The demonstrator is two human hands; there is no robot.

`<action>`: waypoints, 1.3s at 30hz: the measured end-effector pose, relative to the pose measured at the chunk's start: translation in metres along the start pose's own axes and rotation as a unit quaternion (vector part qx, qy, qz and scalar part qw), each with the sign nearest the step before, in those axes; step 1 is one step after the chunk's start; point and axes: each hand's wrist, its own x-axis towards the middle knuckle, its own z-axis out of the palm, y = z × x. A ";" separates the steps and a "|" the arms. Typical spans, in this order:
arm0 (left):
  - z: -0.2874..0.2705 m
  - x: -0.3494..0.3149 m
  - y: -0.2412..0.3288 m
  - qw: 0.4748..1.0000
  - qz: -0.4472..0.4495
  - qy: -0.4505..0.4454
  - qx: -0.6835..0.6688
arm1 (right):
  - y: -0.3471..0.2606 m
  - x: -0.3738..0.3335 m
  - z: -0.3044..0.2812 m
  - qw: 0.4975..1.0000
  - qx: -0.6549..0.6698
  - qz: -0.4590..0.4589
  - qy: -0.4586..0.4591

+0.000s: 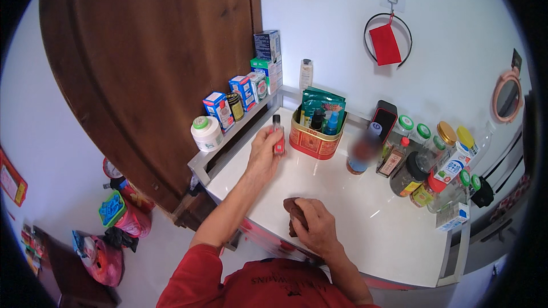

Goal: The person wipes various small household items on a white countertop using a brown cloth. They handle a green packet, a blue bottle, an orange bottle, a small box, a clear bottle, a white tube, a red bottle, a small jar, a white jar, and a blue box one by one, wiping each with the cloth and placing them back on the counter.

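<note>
My left hand [264, 149] is wrapped round a small bottle [278, 141] with a black cap and a red label, held upright at the left part of the white tabletop [337, 199]. Whether the bottle's base touches the table I cannot tell. Just right of it is a red and gold tin [313, 142] holding green packets [322, 102], a dark pump bottle [317, 118] and a blue spray bottle [331, 123]. Near the front edge, my right hand [318, 227] grips a crumpled brown cloth [295, 212], partly hidden by the fingers.
On the left rail stand a white jar [206, 134] and several small boxes [242, 91]. Along the right side crowd a blurred bottle [361, 157], a red-capped bottle [394, 157], a black speaker-like device [383, 118] and several glass jars [419, 154]. A brown door [154, 51] borders the left.
</note>
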 end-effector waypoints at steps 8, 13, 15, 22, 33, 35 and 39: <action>0.005 0.104 0.014 0.988 0.100 0.002 0.113 | 0.001 0.002 0.000 0.996 -0.067 -0.043 -0.033; 0.006 0.150 0.016 0.969 0.104 0.065 0.214 | 0.003 0.003 0.002 0.994 -0.087 -0.049 -0.047; 0.007 0.165 0.012 0.962 0.122 0.073 0.234 | 0.003 0.004 0.001 0.993 -0.096 -0.051 -0.042; -0.015 0.230 -0.019 0.881 0.306 0.058 0.358 | 0.006 0.003 0.004 0.992 -0.099 -0.052 -0.050; 0.004 0.249 -0.035 0.850 0.327 0.045 0.410 | 0.009 0.005 0.002 0.993 -0.094 -0.032 -0.069; 0.003 0.253 -0.036 0.840 0.327 0.047 0.430 | 0.007 0.005 0.001 0.993 -0.090 -0.017 -0.068; -0.005 0.267 -0.042 0.856 0.315 0.040 0.407 | 0.007 0.005 0.003 0.994 -0.079 -0.004 -0.074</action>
